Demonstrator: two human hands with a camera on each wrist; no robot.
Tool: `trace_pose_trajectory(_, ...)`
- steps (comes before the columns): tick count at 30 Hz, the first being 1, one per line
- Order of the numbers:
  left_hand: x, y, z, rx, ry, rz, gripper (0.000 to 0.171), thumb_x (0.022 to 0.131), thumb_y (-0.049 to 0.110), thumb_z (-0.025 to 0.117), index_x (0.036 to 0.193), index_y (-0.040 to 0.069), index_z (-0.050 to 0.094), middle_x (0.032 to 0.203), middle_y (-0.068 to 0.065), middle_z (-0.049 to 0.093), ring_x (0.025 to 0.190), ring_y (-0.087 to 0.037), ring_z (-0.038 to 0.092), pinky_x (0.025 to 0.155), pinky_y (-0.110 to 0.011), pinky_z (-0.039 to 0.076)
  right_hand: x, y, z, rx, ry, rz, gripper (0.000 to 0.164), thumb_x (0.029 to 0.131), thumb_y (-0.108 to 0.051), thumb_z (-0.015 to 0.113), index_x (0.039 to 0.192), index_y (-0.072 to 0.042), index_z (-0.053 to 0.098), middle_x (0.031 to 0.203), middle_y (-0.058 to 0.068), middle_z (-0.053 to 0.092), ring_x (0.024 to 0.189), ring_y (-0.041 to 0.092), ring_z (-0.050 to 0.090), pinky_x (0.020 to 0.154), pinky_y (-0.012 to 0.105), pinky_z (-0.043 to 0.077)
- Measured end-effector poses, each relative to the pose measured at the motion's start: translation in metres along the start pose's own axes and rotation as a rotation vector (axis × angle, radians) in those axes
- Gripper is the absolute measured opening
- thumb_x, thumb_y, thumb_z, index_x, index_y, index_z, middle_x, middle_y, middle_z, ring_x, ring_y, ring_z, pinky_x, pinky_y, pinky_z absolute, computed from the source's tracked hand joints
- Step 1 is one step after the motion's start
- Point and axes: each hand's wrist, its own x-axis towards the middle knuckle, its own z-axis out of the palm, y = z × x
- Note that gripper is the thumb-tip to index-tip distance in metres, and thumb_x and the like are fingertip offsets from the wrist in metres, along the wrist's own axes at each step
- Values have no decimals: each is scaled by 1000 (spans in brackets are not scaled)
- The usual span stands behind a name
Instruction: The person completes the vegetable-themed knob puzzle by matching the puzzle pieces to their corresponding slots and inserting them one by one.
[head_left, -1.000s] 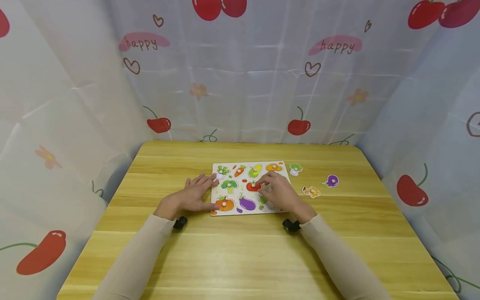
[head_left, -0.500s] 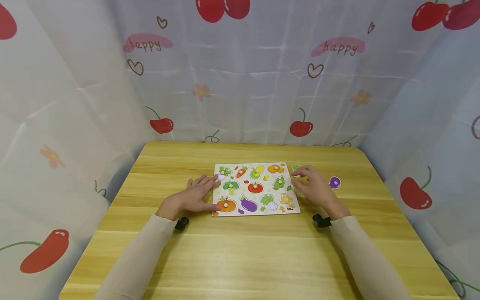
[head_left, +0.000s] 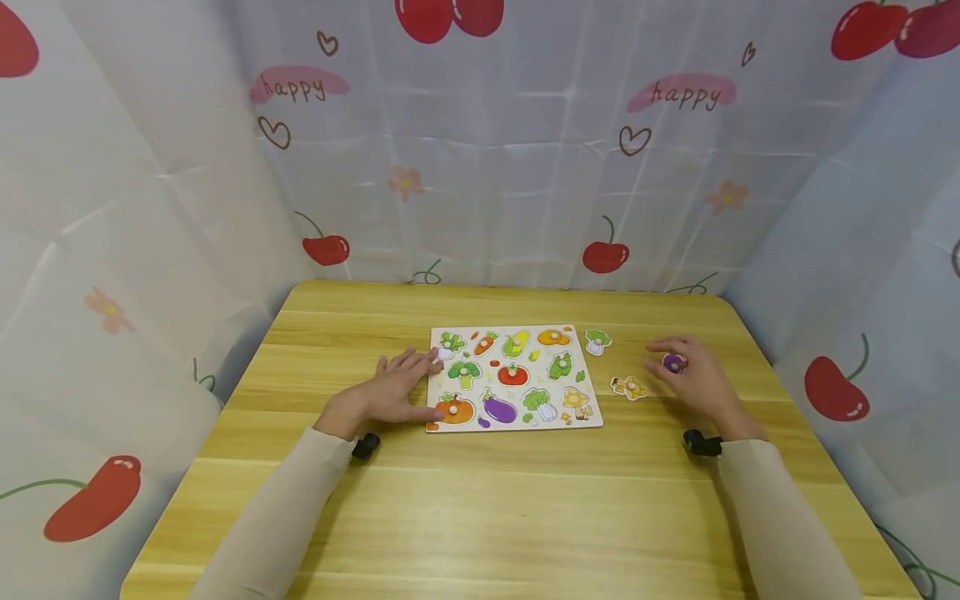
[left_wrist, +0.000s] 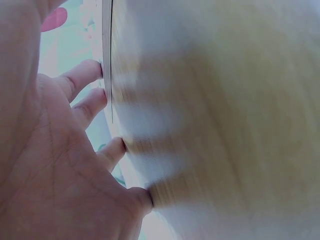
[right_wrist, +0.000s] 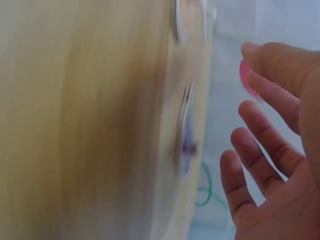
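Observation:
My left hand rests on the left edge of a vegetable puzzle board, its fingers spread; in the left wrist view the fingertips touch the board's side. My right hand hovers over the purple eggplant puzzle piece to the right of the board. The right wrist view shows these fingers loosely bent and apart from the eggplant piece, which has a small knob. A mushroom puzzle piece and a green-and-white cabbage piece lie between the board and my right hand.
Knobbed pieces such as a tomato, a broccoli and a pumpkin sit in the board. All lies on a wooden table. A cherry-patterned curtain encloses its back and sides.
My right hand has moved from above the board, past its right edge, rightward to the eggplant piece. The tomato piece it was at sits in the board. My left hand has stayed put.

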Motion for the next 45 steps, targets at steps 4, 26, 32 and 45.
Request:
trace_pose_trajectory(4, 0, -1, 1, -3, 1, -1, 99, 104, 62, 83, 180, 13, 42, 198, -10, 20, 183, -53, 7, 137, -92, 2, -2, 16, -7, 0, -1, -1, 37, 106, -14, 89, 138, 2, 81, 139, 32, 73, 127, 55, 71, 103, 65, 63)
trace_pose_trajectory(26, 1, -3, 1, -4, 1, -11, 103, 104, 65, 81, 184, 16, 37, 199, -9, 15, 184, -50, 5, 139, -89, -1, -6, 31, -11, -34, -14, 93, 22, 112, -14, 81, 122, 4, 87, 131, 32, 75, 110, 47, 76, 77, 5, 46)
trace_pose_trajectory(32, 1, -2, 0, 0, -1, -5, 103, 104, 65, 81, 183, 16, 38, 199, -9, 16, 184, -50, 6, 138, -90, 0, -6, 30, -12, -52, -31, 118, 23, 113, -16, 80, 120, 4, 87, 131, 32, 75, 110, 48, 76, 78, 12, 50)
trace_pose_trajectory(45, -1, -1, 0, -10, -1, -3, 100, 104, 63, 82, 181, 13, 41, 198, -9, 18, 184, -52, 7, 137, -91, 0, -5, 27, -8, -79, -13, 132, 26, 113, -21, 80, 117, 4, 87, 123, 31, 76, 107, 47, 76, 85, 42, 58)
